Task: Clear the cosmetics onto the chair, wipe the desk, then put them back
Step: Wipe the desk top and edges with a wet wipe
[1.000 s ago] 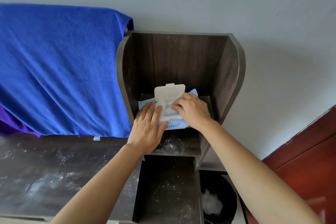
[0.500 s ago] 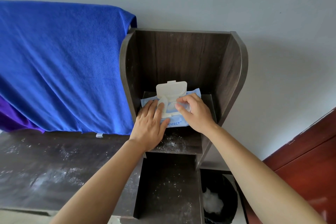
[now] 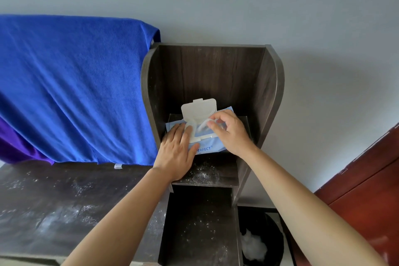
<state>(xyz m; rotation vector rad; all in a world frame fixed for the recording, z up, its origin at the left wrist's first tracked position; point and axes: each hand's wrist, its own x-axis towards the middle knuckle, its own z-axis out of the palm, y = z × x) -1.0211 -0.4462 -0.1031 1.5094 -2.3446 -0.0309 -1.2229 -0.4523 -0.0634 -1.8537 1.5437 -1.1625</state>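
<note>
Rising from the pack's opening, the right hand (image 3: 228, 134) now pinches a wipe (image 3: 201, 126) between thumb and fingers, drawing it out. The left hand (image 3: 176, 155) presses flat, fingers straight, on the wipe pack (image 3: 207, 147), which lies on the shelf (image 3: 216, 177). Wiping the powder-dusted worktop (image 3: 54, 201) looks to be next.

Wet-wipe pack (image 3: 208, 146) is lying flat on the hutch shelf (image 3: 218, 179). It is a soft pale-blue pouch with "PERFECT" printed near its front edge, and its white flip lid (image 3: 198, 108) is standing open toward the back panel. A white wipe (image 3: 201, 128) is arching up out of the opening, the right hand (image 3: 230, 135) pinching it and the left hand (image 3: 177, 154) pressing flat on the pack's left end. Desk top (image 3: 54, 201) is dark wood, showing scattered white powder.
</note>
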